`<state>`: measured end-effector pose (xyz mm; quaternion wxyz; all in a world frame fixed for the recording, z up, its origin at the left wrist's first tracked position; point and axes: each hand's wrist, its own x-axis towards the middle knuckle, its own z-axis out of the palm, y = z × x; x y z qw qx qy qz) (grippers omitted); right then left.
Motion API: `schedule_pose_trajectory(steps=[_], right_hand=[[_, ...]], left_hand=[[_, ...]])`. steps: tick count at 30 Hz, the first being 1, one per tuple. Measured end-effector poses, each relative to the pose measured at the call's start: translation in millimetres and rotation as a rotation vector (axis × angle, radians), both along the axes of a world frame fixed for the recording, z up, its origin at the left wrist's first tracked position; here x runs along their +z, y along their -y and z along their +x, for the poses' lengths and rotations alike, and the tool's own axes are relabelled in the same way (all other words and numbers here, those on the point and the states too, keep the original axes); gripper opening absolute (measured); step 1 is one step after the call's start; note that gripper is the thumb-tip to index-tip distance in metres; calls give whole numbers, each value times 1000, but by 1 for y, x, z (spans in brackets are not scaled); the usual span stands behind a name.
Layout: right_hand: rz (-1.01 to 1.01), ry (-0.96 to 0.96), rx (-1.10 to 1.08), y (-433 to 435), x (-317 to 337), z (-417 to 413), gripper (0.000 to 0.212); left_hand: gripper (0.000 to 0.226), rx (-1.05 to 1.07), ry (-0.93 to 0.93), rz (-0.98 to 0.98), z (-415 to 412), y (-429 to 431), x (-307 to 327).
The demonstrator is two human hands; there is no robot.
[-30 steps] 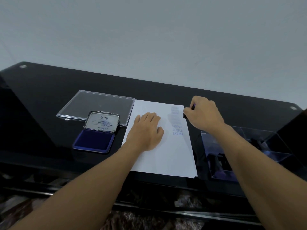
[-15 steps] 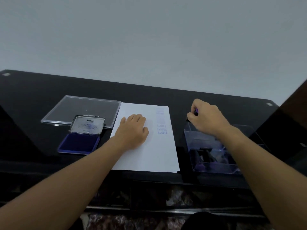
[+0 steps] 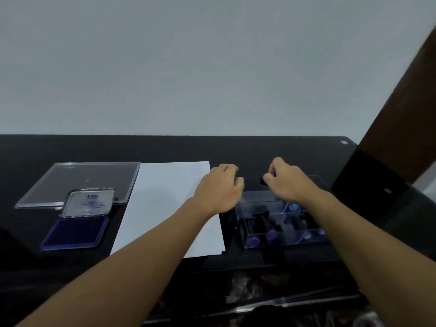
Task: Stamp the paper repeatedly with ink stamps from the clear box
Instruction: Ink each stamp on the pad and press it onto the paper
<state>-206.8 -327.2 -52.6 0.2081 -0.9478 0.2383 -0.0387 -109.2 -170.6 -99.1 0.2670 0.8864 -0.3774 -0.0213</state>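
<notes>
Both hands moved off the paper (image 3: pixel 165 204) toward 3 o'clock; right hand (image 3: pixel 286 182) pinches a stamp (image 3: pixel 263 181) over the clear box (image 3: pixel 283 223), left hand (image 3: pixel 220 188) loosely curled, empty. Few prints done, plenty left.

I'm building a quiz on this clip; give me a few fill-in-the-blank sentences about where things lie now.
1. The paper lies between the ink pad and the clear ____.
2. The right hand holds a stamp above the ____.
3. The ink pad's lid is ____.
4. The left hand is at the paper's ____ edge.

Missing words: box; box; open; right
</notes>
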Motion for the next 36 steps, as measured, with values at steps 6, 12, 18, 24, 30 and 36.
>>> schedule_pose_trajectory(steps=[6, 12, 18, 24, 30, 36], right_hand=[[-115, -28, 11, 7, -16, -4, 15], [-268, -85, 35, 4, -23, 3, 15], [-235, -145, 31, 5, -23, 5, 18], [-121, 60, 21, 3, -13, -16, 10], [-64, -21, 124, -11, -11, -39, 11], [-83, -386, 305, -30, -8, -46, 15]], left_hand=[[48, -47, -6, 75, -15, 22, -18], [55, -35, -29, 61, -14, 22, -32], [57, -32, -62, 42, -15, 21, -33], [57, -38, -59, 61, -18, 20, -29], [58, -33, -44, 91, -18, 19, -29], [58, -25, -56, 124, -20, 19, -26]])
